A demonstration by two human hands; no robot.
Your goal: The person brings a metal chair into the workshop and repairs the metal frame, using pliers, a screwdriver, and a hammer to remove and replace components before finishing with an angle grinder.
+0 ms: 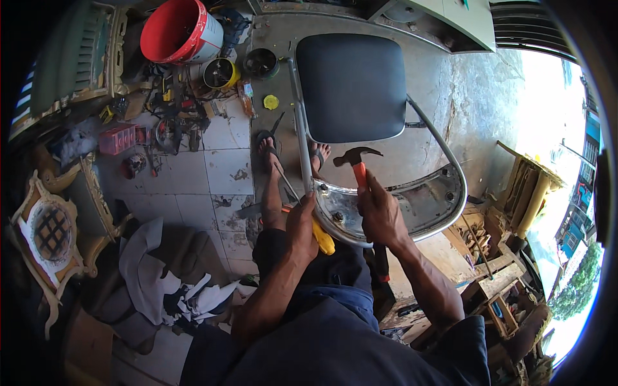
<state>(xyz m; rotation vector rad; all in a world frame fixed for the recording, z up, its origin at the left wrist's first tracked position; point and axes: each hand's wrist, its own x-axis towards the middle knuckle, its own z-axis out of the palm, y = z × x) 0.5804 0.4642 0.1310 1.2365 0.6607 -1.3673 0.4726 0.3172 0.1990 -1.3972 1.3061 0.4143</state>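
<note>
A metal chair frame (444, 161) with a dark padded backrest (351, 87) lies tipped across my lap, its bare seat plate (421, 199) facing up. My right hand (381, 212) grips a claw hammer (358, 156) by its orange handle, the head raised just above the seat plate's near-left corner. My left hand (301, 225) holds a yellow-handled tool (323, 239), a screwdriver or chisel, against the frame's left rail. My sandalled feet show beyond the frame.
A red bucket (179, 29), small tins and scattered tools clutter the tiled floor at the back left. Ornate wooden chair frames (48, 228) stand on the left, grey fabric scraps (154, 276) lie beside my leg, and wooden pieces (508, 283) pile up on the right.
</note>
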